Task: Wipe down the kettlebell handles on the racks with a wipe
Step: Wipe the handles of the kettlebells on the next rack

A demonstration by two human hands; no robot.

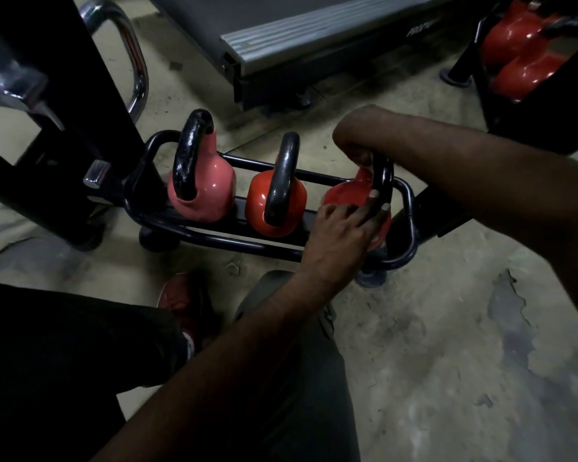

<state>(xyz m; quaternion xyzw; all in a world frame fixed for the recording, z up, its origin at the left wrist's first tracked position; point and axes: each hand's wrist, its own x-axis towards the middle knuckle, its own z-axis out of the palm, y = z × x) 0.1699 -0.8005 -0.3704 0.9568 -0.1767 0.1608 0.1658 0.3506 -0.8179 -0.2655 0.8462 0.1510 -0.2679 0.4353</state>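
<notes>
Three red kettlebells with black handles sit in a low black rack [214, 236] on the floor. My right hand [356, 135] comes in from the right and curls over the top of the right kettlebell's handle [382, 176]. A pale pinkish patch shows under its fingers; I cannot tell whether it is a wipe. My left hand [344, 225] reaches up from below, its straight fingers lying across the lower part of the same handle and the red body [342, 193]. The middle kettlebell [276, 201] and the left kettlebell [204, 188] stand untouched.
A black machine frame with a chrome bar [131, 55] stands at the left, close to the rack. A treadmill deck [314, 38] lies behind. Another rack of red kettlebells [521, 51] is at the top right. My knees and a red shoe [181, 301] are below, on worn concrete.
</notes>
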